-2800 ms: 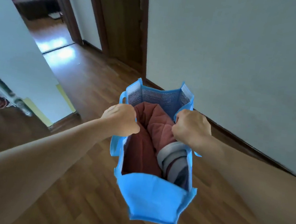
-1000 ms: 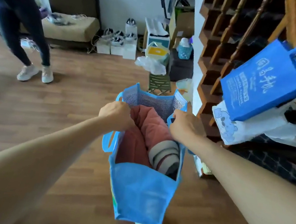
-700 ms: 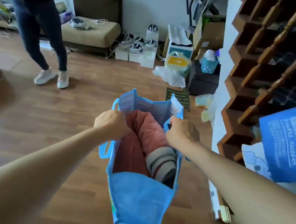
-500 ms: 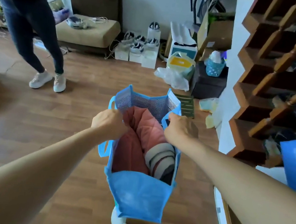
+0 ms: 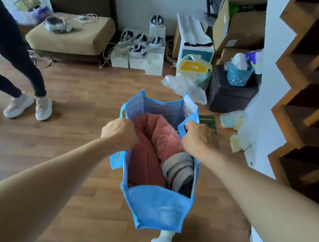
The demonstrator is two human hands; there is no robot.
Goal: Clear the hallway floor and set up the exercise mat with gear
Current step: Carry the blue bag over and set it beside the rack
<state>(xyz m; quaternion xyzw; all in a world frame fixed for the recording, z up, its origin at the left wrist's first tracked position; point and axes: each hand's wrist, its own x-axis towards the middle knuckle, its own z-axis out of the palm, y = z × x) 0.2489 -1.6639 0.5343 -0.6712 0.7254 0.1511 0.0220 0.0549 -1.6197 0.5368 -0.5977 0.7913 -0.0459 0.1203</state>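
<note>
Two clenched hands, your left hand (image 5: 119, 134) and right hand (image 5: 198, 140), hold the blue bag (image 5: 159, 208) of clothes (image 5: 147, 160) off the floor (image 5: 72, 129). You're likely mid-clearing; next, choose a spot and lower it.

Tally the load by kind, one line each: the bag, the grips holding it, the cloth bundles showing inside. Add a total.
Blue bag: 1
Grips on its top edge: 2, left grip, right grip
Cloth bundles inside: 2, pink quilted cloth, striped roll
Total: 5
</note>
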